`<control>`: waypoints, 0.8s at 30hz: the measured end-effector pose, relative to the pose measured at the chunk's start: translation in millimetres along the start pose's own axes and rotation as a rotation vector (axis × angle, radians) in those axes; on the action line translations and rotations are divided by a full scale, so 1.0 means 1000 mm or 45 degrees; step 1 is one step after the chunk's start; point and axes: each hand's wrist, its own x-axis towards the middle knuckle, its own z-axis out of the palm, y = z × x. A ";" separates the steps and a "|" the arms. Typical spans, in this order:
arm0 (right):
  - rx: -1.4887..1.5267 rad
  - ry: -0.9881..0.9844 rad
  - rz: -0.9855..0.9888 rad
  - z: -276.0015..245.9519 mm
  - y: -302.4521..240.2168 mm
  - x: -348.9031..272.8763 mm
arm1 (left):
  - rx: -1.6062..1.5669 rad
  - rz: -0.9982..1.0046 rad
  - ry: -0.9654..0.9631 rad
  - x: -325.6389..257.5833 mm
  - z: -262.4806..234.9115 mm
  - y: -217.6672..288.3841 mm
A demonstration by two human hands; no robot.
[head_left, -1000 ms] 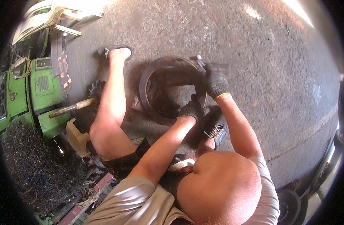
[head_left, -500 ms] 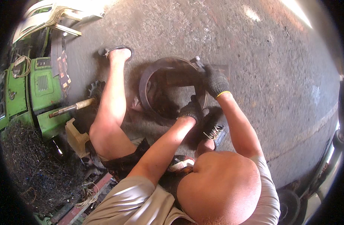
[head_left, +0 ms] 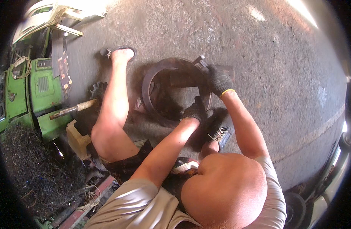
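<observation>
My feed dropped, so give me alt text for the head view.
A seated person's gloved left hand steadies a dark metal ring on the concrete floor, while the gloved right hand holds a tool at its far rim.

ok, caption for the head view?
Gloved left hand and right hand work on a metal ring lying on the concrete floor.

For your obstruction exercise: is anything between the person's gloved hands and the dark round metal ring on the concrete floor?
Nothing visible. The left hand in its dark glove rests on the dark round metal ring at its near rim; the right hand grips a metal tool at its far rim.
</observation>
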 end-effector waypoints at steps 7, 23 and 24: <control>0.015 0.074 0.005 0.000 -0.005 0.010 | 0.080 -0.014 0.038 -0.006 -0.006 0.007; -0.063 -0.042 -0.039 -0.012 -0.014 0.022 | 0.167 -0.088 0.015 -0.011 -0.010 0.012; -0.052 -0.077 -0.046 -0.012 -0.014 0.023 | 0.200 -0.108 -0.039 -0.013 -0.012 0.014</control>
